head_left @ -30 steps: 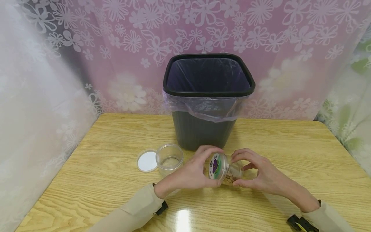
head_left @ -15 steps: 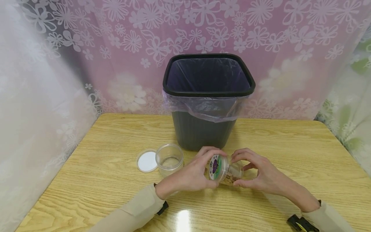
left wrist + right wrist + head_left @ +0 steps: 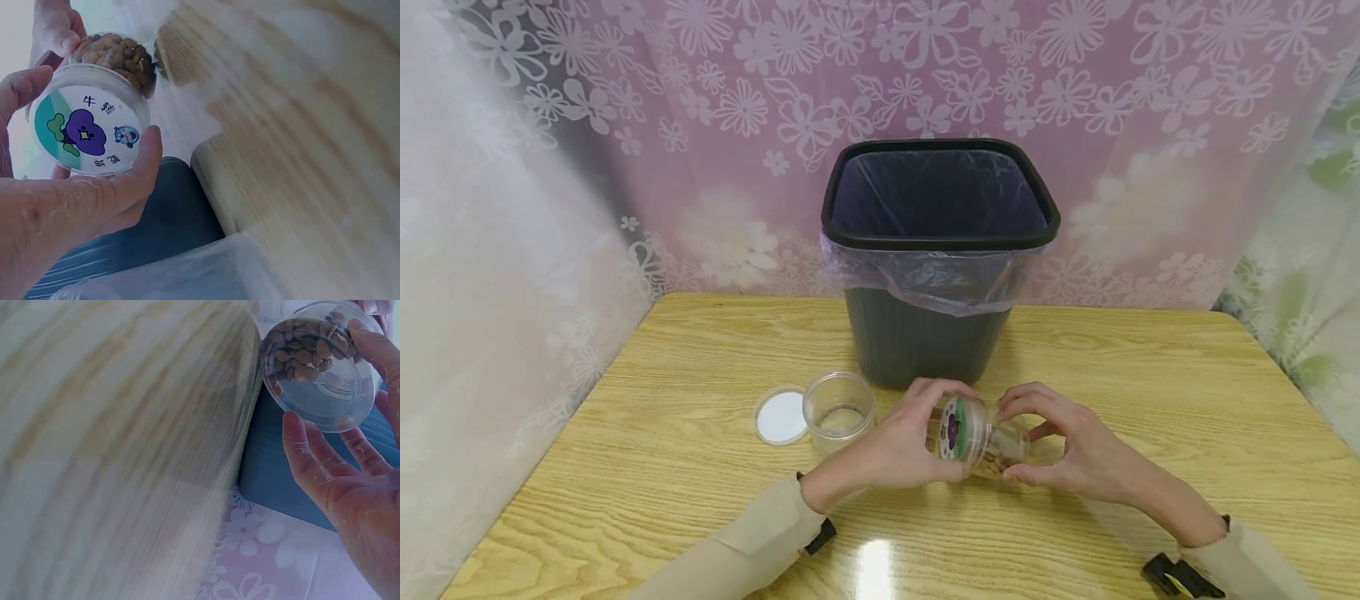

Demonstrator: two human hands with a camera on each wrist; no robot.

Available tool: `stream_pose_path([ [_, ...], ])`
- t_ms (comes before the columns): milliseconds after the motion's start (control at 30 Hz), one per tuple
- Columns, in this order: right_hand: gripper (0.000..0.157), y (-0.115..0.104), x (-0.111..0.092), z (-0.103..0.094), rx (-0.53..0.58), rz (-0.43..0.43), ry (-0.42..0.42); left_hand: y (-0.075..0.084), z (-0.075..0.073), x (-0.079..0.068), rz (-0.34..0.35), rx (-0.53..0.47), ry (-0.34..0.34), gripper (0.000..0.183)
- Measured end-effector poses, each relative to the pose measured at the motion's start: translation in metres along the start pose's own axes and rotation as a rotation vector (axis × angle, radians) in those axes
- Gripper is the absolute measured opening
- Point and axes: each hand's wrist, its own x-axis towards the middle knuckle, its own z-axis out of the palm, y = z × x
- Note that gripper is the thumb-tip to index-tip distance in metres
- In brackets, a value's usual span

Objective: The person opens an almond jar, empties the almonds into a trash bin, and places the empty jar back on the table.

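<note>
A clear plastic jar (image 3: 1006, 443), tilted onto its side, is held between both hands just above or on the table; which one cannot be told. Brown almonds (image 3: 119, 55) lie inside it. Its lid (image 3: 87, 131) bears a white and green label with a purple cartoon figure and is on the jar's mouth. My left hand (image 3: 895, 446) grips the lid's rim, thumb and fingers on opposite sides. My right hand (image 3: 1078, 446) holds the jar's base end, fingers spread around its edge in the right wrist view (image 3: 312, 381).
An open clear jar (image 3: 839, 408) stands left of my left hand. Beside it a clear-rimmed lid with a white disc (image 3: 781, 417) lies flat. A dark bin (image 3: 925, 333) lined with a purple bag stands behind the hands on the wooden table (image 3: 647, 467).
My left hand has shifted slightly at the lid, and the labelled face now shows more edge-on in the head view. The right hand has stayed nearly still on the jar.
</note>
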Motion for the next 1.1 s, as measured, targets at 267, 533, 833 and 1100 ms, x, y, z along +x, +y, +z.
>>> stream_pose_path([
  [267,0.062,-0.0008,-0.0001,-0.0002,0.002,0.005,0.000,-0.0011,-0.0002,-0.0012,0.012,-0.014,0.000,0.079],
  [533,0.063,-0.0020,-0.0006,-0.0020,-0.027,0.039,-0.012,0.0003,-0.0025,-0.0016,0.011,0.080,0.007,0.081],
  [833,0.063,-0.0017,-0.0004,-0.0048,-0.051,0.074,-0.043,0.0012,-0.0045,-0.0044,-0.028,0.075,0.024,0.085],
  [1100,0.065,-0.0026,-0.0007,-0.0054,-0.059,0.104,-0.054,0.0029,-0.0041,-0.0082,-0.029,0.098,0.026,0.085],
])
